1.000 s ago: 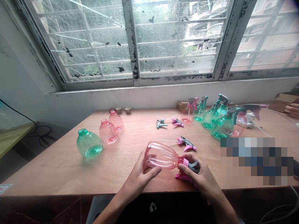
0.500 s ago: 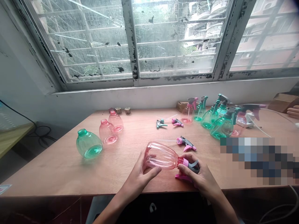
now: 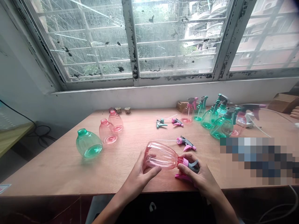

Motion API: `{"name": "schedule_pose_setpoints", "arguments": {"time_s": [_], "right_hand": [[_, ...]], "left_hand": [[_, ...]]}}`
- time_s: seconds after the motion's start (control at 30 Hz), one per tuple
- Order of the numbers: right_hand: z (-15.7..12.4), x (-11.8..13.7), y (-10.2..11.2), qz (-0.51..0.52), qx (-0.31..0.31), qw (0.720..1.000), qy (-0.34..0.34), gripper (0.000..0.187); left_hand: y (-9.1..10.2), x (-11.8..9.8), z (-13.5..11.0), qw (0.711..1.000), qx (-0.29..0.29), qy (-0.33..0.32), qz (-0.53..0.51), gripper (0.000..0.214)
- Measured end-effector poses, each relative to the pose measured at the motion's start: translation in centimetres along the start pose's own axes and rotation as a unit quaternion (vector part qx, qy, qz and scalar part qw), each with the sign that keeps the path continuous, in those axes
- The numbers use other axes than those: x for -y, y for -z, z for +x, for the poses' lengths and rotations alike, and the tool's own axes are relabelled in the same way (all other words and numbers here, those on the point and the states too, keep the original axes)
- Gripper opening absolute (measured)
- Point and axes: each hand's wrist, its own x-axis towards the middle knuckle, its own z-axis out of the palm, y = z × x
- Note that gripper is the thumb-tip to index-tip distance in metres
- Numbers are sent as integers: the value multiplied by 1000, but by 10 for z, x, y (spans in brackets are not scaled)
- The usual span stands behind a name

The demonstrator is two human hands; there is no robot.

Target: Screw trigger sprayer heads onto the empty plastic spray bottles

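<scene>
A clear pink spray bottle lies on its side just above the wooden table's front edge, held between both hands. My left hand wraps round its body from below. My right hand grips the pink and grey trigger head at the bottle's neck, fingers closed on it. A loose pink trigger head lies just beyond my right hand.
Left on the table stand a green bottle and two pink bottles without heads. Several assembled green and pink spray bottles cluster at the back right, two loose trigger heads before them. Another person's hand shows at the far right.
My hands and the pink bottle have hardly moved. The other person's hand at the far right edge has drawn back out of view a little.
</scene>
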Motion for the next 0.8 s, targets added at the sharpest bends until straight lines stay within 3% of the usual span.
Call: {"name": "schedule_pose_setpoints", "arguments": {"time_s": [0.8], "right_hand": [[0, 0, 0, 10, 1, 1000, -6, 40]], "left_hand": [[3, 6, 1, 1000, 7, 12, -9, 87]]}}
